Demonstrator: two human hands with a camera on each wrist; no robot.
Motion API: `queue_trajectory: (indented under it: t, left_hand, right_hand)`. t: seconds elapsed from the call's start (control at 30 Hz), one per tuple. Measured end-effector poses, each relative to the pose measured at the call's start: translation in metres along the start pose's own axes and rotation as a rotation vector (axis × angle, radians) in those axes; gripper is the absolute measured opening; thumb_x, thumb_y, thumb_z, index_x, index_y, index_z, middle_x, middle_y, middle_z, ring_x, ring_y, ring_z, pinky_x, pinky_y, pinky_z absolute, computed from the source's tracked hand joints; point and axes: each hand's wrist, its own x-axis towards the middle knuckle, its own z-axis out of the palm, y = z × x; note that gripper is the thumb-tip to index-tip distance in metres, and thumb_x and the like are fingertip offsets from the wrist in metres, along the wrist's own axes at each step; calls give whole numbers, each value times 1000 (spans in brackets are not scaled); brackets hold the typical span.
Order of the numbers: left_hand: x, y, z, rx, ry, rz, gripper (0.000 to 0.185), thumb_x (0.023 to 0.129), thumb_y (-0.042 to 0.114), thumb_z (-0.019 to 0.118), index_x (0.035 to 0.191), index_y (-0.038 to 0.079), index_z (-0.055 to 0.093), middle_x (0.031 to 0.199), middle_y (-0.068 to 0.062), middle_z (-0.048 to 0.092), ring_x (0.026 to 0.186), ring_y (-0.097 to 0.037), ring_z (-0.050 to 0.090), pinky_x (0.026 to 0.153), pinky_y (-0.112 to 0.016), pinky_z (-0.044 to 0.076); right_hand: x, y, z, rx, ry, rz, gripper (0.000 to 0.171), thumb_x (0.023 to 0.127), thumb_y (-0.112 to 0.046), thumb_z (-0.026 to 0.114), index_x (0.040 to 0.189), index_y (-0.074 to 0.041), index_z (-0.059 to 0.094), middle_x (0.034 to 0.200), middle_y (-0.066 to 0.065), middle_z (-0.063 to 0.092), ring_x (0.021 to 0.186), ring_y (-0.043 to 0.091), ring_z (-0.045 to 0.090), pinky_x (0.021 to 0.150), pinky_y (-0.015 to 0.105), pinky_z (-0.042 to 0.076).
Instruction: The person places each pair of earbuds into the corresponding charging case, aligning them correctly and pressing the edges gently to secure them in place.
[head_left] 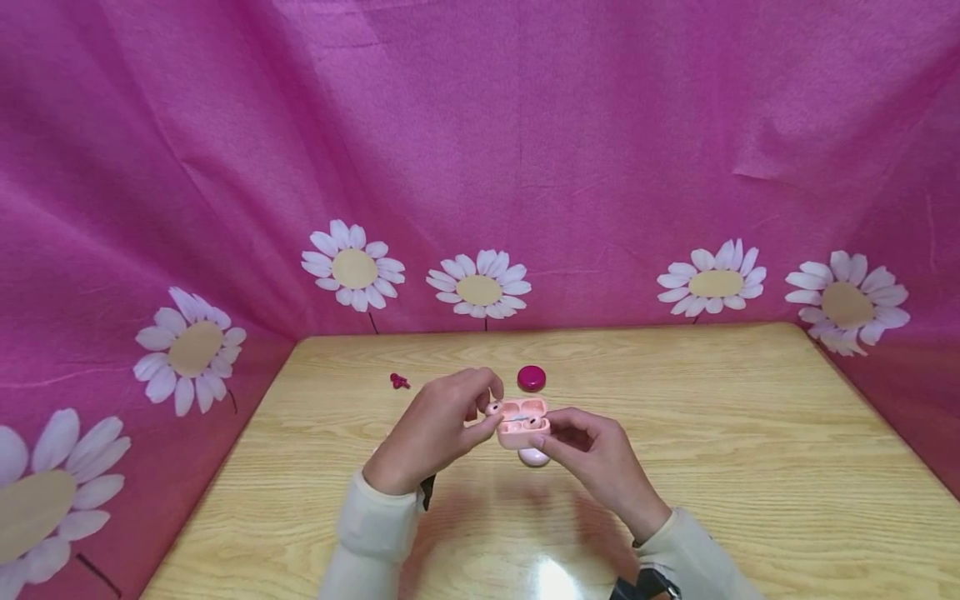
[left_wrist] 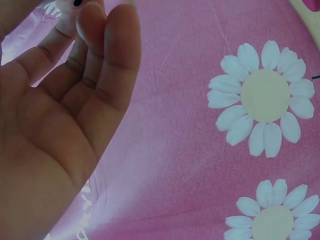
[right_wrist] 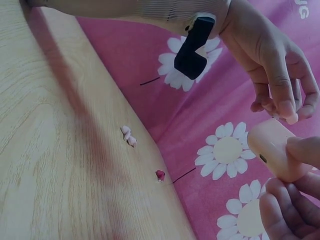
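A pink earbud case (head_left: 513, 437) with its lid raised is held above the table by my right hand (head_left: 596, 457), thumb in front and fingers at the side. One pink earbud (head_left: 533, 422) sits in the case's right slot. My left hand (head_left: 438, 421) pinches another pink earbud (head_left: 492, 408) just beside the case's left edge. In the right wrist view the case (right_wrist: 275, 147) shows its rounded outside with a small port, and the left hand (right_wrist: 280, 70) is above it. Only the palm and bent fingers of the left hand (left_wrist: 55, 115) show clearly in the left wrist view.
A dark red round case (head_left: 532, 378) lies behind the hands, and a white round case (head_left: 534, 457) is partly hidden below the pink one. Dark red earbuds (head_left: 399, 382) lie at the left. White earbuds (right_wrist: 128, 136) show on the table (right_wrist: 60, 165). A flowered pink cloth (head_left: 585, 167) surrounds it.
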Motion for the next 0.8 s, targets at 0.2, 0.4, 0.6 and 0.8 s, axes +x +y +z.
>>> queue_trajectory:
  t: [0.2,0.4,0.6,0.8]
  left_hand:
    - [1,1,4,-8,-6,18,19,83,6,73,92,14,58,78,4,56,69,-14,53,61,-21,43]
    - [1,2,6,9,-19,26,18,83,6,73,90,15,58,78,7,55,72,-10,52,63,-21,44]
    - [0,3,7,5,-36,25,19,82,7,74,90,16,60,80,8,57,73,-8,54,66,-21,46]
    - [-1,3,7,8,-44,21,18,82,8,75,91,16,61,81,8,58,74,-8,54,67,-21,47]
  right_hand:
    - [0,0,0,-4,0,2,27,82,-20,77,105,-7,71,94,6,70,82,15,66,73,26,55]
    - [0,0,0,-6,5,-13,25,82,-20,78,103,-7,71,91,6,69,79,15,65,71,26,55]
    - [0,0,0,3,0,-28,25,82,-19,77,103,-7,71,90,6,69,79,15,65,71,26,55]
    - [0,0,0,-3,-1,-28,25,82,-20,78,103,-7,71,90,6,69,78,15,65,70,26,55]
